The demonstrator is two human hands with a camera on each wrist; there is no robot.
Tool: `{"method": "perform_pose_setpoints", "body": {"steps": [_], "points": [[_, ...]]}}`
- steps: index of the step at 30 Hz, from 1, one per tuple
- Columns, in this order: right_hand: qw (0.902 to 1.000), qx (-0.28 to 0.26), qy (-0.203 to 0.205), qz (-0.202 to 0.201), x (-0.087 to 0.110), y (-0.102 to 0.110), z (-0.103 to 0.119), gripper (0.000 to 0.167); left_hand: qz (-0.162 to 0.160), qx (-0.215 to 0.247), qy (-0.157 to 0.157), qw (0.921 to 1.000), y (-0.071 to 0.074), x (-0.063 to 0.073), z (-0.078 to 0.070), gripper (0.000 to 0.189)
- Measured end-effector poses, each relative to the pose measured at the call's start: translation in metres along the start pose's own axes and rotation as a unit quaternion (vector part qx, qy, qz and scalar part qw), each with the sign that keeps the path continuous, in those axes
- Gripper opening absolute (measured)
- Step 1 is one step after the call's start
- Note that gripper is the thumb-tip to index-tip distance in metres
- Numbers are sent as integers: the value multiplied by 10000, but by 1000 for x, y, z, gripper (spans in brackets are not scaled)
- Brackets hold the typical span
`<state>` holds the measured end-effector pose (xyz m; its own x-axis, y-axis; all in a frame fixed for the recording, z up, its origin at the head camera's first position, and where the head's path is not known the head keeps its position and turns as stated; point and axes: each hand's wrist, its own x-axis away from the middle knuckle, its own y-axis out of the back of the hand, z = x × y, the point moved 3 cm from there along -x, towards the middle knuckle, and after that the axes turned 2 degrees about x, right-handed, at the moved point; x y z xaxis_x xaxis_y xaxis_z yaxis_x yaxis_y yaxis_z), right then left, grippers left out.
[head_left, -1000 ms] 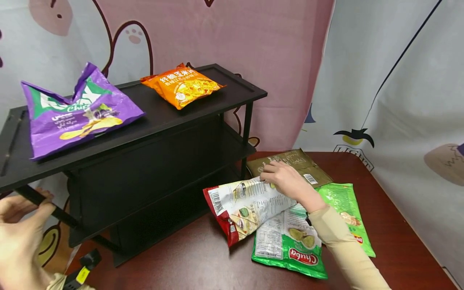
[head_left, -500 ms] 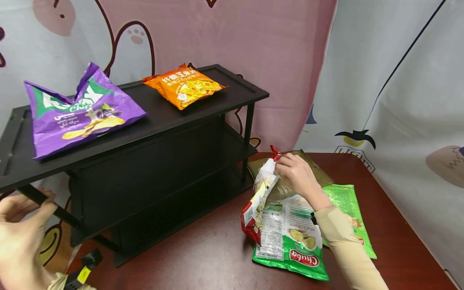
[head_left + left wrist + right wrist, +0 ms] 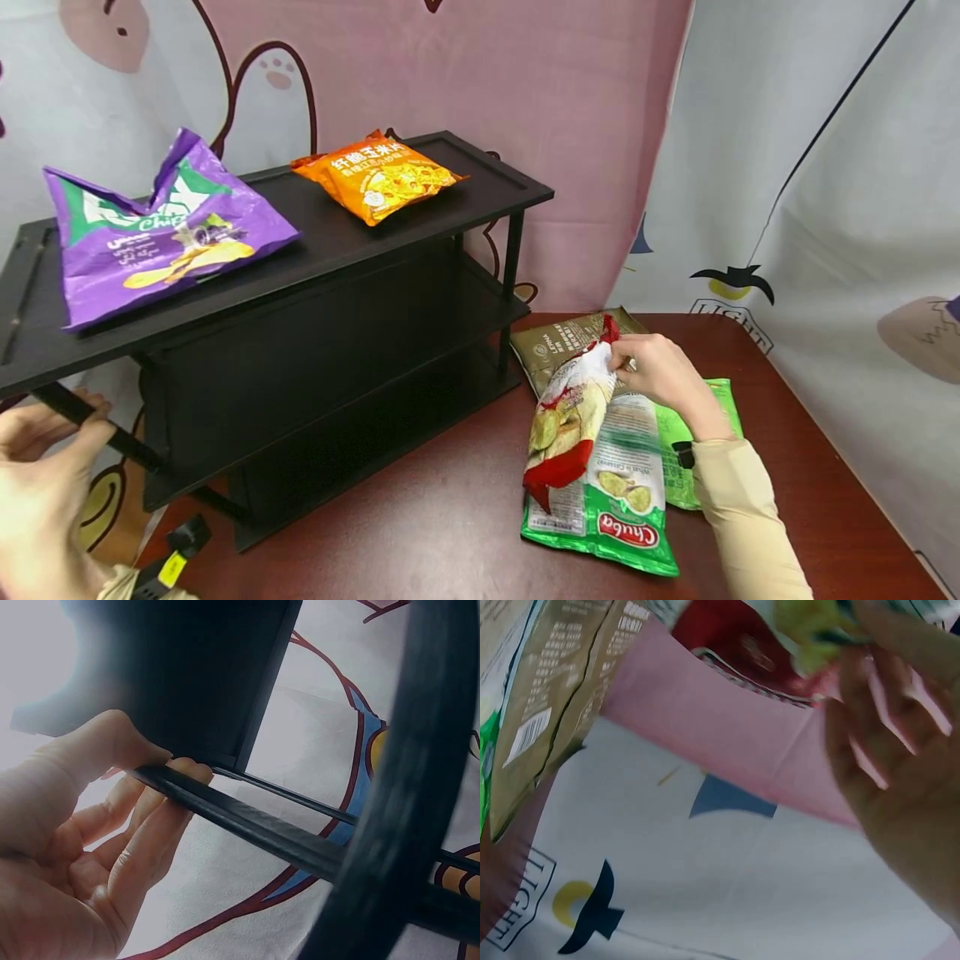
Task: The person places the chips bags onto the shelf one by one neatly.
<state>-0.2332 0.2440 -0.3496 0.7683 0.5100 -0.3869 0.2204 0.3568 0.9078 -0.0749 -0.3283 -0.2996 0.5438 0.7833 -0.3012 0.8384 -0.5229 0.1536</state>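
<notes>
The head view looks forward and down from behind and above the left hand (image 3: 48,487) and right hand (image 3: 663,371); the left wrist view sits close to the left hand, facing the post (image 3: 255,823) it grips, and shares both with the head view; the right wrist view, close to the right hand, faces the printed cloth (image 3: 727,877) beyond; it shares the brown bag (image 3: 551,697) with the head view.

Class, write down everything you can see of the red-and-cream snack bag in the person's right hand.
The red-and-cream snack bag looks like crinkled, flexible film, red at both ends, with yellowish slices printed on one face. The right hand pinches its edge near the upper end. It hangs tilted, lower end to the left, overlapping the brown packet and green-and-white Chuba packet in view; whether it touches them is unclear.
</notes>
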Motion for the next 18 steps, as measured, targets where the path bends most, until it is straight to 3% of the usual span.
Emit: {"method": "perform_pose_setpoints", "body": {"steps": [3,6,12,18], "points": [[9948,-183,-609,796,6,3,-7,23,0,-40,56,10000,0,0,0,48],[9875,-223,-932,1253,14,5,-12,26,-10,8,59,10000,0,0,0,48],[9791,-265,-1150,1655,27,6,-18,29,-27,32,53,10000,0,0,-1,47],[9611,192,-2160,1712,33,10,-31,20,15,8,131,9999,0,1,-1,47]]}}
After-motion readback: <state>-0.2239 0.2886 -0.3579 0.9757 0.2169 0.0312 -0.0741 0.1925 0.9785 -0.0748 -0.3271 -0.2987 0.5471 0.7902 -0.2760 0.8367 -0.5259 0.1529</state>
